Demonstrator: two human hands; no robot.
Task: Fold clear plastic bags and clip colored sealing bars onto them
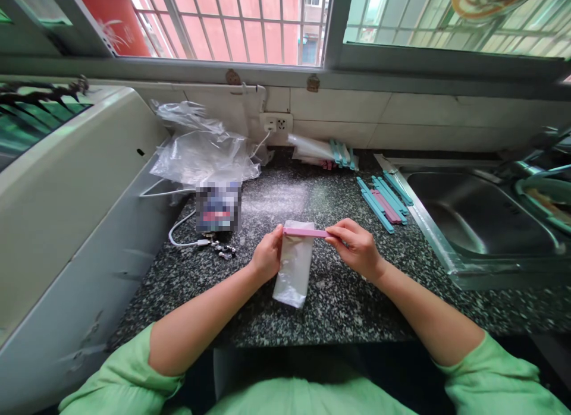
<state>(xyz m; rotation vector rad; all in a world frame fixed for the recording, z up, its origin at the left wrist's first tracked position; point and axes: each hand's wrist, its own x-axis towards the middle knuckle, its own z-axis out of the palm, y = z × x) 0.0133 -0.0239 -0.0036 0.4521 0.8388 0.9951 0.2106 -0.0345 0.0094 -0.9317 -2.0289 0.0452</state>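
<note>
A pink bag-sealing clip (306,232) lies crosswise over the top of a small clear plastic bag (294,272), which hangs down in front of me above the counter. My left hand (268,251) is closed at the bag's upper left corner, with the clip's left end at its fingertips. Between thumb and fingers, my right hand (355,247) pinches the clip's right end, which sticks out past the bag. To the right lie several loose blue clips (375,206) and pink clips (387,207). At the back, clear bags (312,146) bear blue clips on their ends.
Crumpled plastic bags (205,150) are heaped at the back left, by a blurred-out item (218,207) and a white cable (178,244). A wall socket (276,123) is behind. The steel sink (482,213) bounds the right, a pale appliance (66,213) the left.
</note>
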